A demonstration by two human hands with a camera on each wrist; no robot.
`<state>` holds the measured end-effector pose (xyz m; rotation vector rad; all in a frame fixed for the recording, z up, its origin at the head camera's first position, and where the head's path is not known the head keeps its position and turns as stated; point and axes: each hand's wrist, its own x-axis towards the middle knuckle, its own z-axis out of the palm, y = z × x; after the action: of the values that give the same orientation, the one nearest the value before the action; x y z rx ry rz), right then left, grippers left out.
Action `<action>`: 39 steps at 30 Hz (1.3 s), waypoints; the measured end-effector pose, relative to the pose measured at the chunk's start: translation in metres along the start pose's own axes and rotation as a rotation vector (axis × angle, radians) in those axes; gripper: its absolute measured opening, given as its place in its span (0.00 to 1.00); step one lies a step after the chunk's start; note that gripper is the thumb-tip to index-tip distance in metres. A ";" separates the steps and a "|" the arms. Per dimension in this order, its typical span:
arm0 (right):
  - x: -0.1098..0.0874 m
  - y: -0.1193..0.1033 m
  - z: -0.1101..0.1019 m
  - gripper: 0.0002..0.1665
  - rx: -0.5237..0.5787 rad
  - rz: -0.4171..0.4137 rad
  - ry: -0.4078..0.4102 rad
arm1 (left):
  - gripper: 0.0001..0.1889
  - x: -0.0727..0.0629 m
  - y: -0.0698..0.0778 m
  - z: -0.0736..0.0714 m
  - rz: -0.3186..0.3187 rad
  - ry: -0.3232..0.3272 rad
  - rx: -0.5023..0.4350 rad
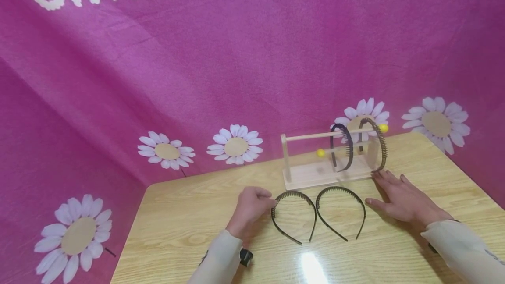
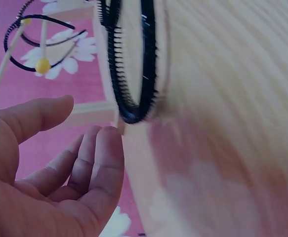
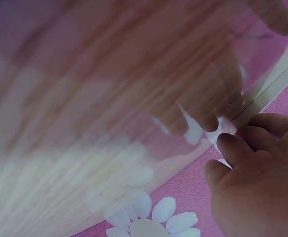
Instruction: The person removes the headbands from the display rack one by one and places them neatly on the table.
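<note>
Two dark toothed headbands lie side by side on the table, a left headband and a right headband. My left hand is beside the left headband; in the left wrist view its thumb and fingers are apart, with nothing between them. My right hand, fingers extended, is at the right front corner of a wooden stand. Whether its fingertips touch the stand is unclear. Two more headbands hang on the stand's upper bar: a black headband and a brownish headband nearer the bar's end.
The stand has two horizontal rods, each tipped with a yellow ball. A glossy wood-grain table carries everything. Behind and to the left hangs a pink cloth with daisies, close against the table's back edge.
</note>
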<state>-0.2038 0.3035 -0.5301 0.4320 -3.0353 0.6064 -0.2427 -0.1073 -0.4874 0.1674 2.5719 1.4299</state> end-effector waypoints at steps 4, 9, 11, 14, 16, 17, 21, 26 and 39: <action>-0.001 0.000 0.000 0.52 -0.002 0.001 0.003 | 0.16 0.000 0.010 0.004 0.040 -0.011 -0.013; -0.002 0.001 0.001 0.52 -0.007 0.005 0.007 | 0.17 0.002 0.019 0.012 0.085 -0.017 -0.017; -0.003 0.002 0.001 0.52 -0.003 0.007 0.007 | 0.16 0.003 0.023 0.016 0.103 -0.015 -0.032; -0.003 0.002 0.002 0.52 0.002 0.005 0.013 | 0.16 0.005 0.030 0.024 0.131 -0.006 -0.084; -0.004 0.002 0.002 0.52 0.002 0.002 0.020 | 0.15 0.006 0.036 0.029 0.145 -0.001 -0.130; -0.004 0.002 0.002 0.52 0.002 0.002 0.022 | 0.15 0.007 0.039 0.031 0.143 0.000 -0.153; -0.003 0.002 0.002 0.51 -0.002 0.003 0.021 | 0.14 0.008 0.051 0.041 0.143 -0.004 -0.219; -0.002 0.002 0.001 0.51 0.001 0.000 0.023 | 0.15 0.010 0.065 0.051 0.152 -0.020 -0.227; 0.001 0.000 0.001 0.52 -0.002 0.002 0.008 | 0.16 0.013 0.093 0.070 0.204 0.006 -0.279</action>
<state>-0.2043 0.3029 -0.5308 0.4254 -3.0295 0.6029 -0.2394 0.0022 -0.4462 0.3927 2.3822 1.8439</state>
